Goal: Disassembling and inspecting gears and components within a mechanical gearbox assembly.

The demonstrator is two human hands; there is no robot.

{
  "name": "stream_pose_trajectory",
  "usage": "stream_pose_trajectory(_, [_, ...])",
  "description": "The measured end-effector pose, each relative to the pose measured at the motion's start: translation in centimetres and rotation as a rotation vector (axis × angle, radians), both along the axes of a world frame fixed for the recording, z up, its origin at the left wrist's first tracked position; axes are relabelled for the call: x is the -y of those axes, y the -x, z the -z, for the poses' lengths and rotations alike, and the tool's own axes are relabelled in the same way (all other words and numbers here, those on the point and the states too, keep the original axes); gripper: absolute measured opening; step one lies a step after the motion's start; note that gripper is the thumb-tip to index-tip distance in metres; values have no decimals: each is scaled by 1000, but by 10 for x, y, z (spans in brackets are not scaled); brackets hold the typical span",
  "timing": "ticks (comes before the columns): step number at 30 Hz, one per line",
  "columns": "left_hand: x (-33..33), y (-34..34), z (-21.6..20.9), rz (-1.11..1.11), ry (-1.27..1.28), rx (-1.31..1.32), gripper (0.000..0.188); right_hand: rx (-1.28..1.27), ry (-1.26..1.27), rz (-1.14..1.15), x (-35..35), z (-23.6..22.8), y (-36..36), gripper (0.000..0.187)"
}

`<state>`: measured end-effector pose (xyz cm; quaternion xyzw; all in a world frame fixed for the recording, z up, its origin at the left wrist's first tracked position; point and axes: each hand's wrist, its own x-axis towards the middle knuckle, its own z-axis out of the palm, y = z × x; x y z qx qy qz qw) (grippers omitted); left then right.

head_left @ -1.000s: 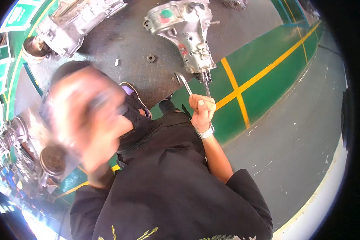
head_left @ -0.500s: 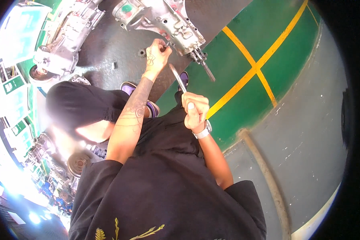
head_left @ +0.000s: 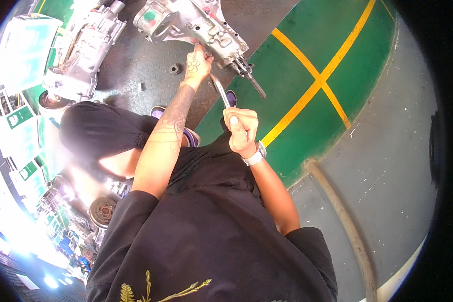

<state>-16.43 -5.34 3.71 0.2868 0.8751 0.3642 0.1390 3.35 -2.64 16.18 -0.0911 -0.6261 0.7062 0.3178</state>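
A silver gearbox housing (head_left: 221, 38) lies on the dark metal plate, with a thin shaft (head_left: 256, 86) sticking out of its near right end. My left hand (head_left: 198, 65) is closed at the housing's near left side, its fingertips bunched against the edge. What they pinch, if anything, is hidden. Lower and to the right, my right hand (head_left: 242, 130) is wrapped round a shiny metal bar (head_left: 220, 92). The bar slants up and left out of the fist, and its darker tip ends just below my left hand, close to the housing.
A small gear (head_left: 175, 68) and a short metal cylinder (head_left: 142, 86) lie on the chequered metal plate (head_left: 131, 55). Another gearbox (head_left: 75, 70) stands at the left. Yellow lines cross the green floor (head_left: 287, 95) at the right, and a pipe (head_left: 340, 209) runs along the grey floor.
My left hand has shifted slightly up against the housing's edge. My right hand and the bar have moved slightly up and left. The whole view has shifted a little too.
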Motion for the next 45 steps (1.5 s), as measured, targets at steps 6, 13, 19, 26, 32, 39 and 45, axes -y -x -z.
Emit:
stream_pose_trajectory(6, [21, -28, -69, -184, -446, 420, 43, 22, 287, 292, -28, -46, 17, 34])
stream_pose_trajectory(13, [-43, -71, -162, -18, -593, 35, 34, -218, 506, -16, -82, -148, 42, 48])
stream_pose_trajectory(19, [-60, -43, -156, -104, -660, -1, 30, -101, 258, 58, -70, -145, 80, 47])
stream_pose_trajectory(26, [-57, -34, -122, -164, -714, -204, 26, -66, 40, -24, -31, -127, 114, 47])
stream_pose_trajectory(32, [-5, -53, -158, 88, -579, 377, 9, 74, 193, 96, -99, -149, 138, 49])
stream_pose_trajectory(39, [-64, -73, -145, -279, -778, -94, 11, 76, 179, 177, -55, -142, 164, 42])
stream_pose_trajectory(45, [-58, -7, -133, -512, -770, -52, 10, 73, -101, -31, 0, -129, 126, 41])
